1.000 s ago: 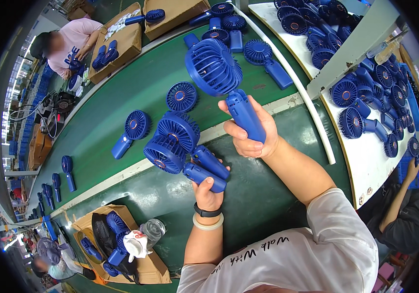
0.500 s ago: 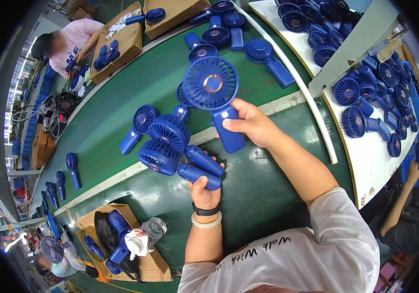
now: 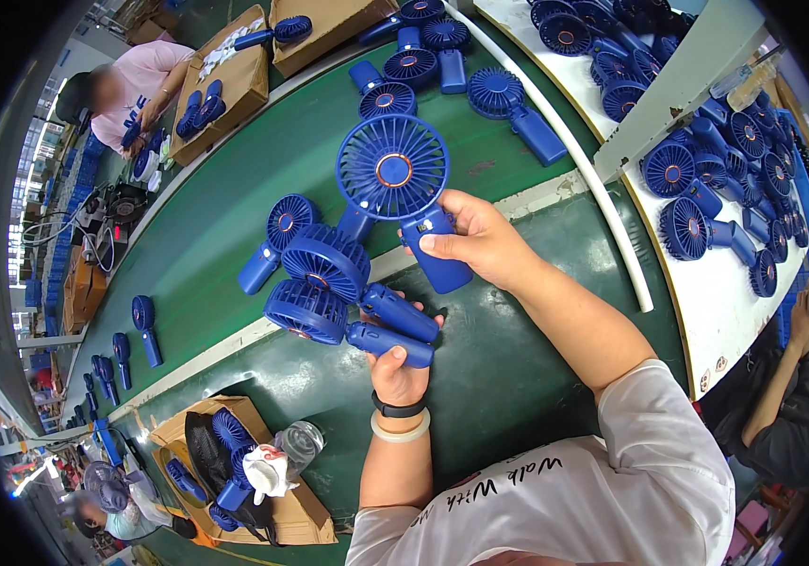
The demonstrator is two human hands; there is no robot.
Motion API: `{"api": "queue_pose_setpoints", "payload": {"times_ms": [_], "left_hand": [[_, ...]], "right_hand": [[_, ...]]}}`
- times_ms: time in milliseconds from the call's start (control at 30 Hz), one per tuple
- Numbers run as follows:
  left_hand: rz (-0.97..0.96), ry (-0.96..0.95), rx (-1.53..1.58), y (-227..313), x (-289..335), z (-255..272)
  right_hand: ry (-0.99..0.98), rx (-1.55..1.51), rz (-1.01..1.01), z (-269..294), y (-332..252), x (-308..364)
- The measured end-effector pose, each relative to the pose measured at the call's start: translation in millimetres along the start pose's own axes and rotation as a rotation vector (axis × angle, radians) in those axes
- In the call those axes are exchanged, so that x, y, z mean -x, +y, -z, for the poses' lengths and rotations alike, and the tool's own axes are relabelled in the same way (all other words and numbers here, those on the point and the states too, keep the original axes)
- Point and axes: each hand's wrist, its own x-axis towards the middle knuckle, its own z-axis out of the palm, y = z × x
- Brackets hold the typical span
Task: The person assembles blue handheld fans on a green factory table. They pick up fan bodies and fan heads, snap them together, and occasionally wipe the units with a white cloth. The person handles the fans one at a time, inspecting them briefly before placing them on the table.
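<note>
My right hand (image 3: pixel 475 241) is closed round the handle of a blue handheld fan (image 3: pixel 393 170), its round grille raised and facing me. A small display glows on that handle. Two more blue handheld fans (image 3: pixel 305 311) are gripped together by their handles in my left hand (image 3: pixel 400 373), their heads pointing left, one above the other. Just behind these heads, another fan (image 3: pixel 288 222) lies on the green belt (image 3: pixel 206 236). One more fan on the belt is partly hidden behind the raised one.
Several fans lie along the belt, some far (image 3: pixel 496 92), some at left (image 3: pixel 145 325). A white tube (image 3: pixel 602 208) crosses at right, beside a white table (image 3: pixel 706 311) piled with fans. A cardboard box (image 3: pixel 301 514) and clear plastic container (image 3: pixel 300 443) stand near left. Co-workers sit around.
The raised fan in my right hand has shifted slightly left and its grille has turned more squarely toward me. Fans on the belt have slid a little right. My left hand keeps its two fans.
</note>
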Motion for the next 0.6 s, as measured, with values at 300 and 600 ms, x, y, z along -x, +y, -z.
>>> {"api": "queue_pose_setpoints", "payload": {"times_ms": [300, 600], "left_hand": [[0.010, -0.088, -0.007, 0, -3, -4], [0.074, -0.203, 0.178, 3, -7, 1]], "right_hand": [[0.083, 0.086, -0.063, 5, 17, -5], [0.023, 0.049, -0.069, -2, 21, -2]]}}
